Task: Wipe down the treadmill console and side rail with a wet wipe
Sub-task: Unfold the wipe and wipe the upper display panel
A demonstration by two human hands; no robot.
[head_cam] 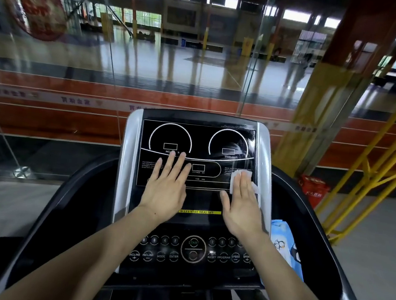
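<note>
**Wiping the console by the glass wall**

Behind glass (56,65), a hall. The wipe (235,177) lies on the console (198,135), lower right, pressed under the flat right hand (243,209). The left hand (166,190) rests spread, holding nothing. A wipe pack (282,241) sits just right.

1. Treadmill console (199,135) display panel: "INCLINE", "SPEED", "DISTANCE km", "TIME".
2. Yellow strip (200,211) below the display: "…WAYS STAY HEALTHY".
3. Button panel (192,254): "START", "INCLINE +", "INCLINE −", "MODE", "ENTER", "RESET", "PROGRAM", "SPEED".
4. Small print on the display and writing on the red box (313,188): unreadable.
</note>
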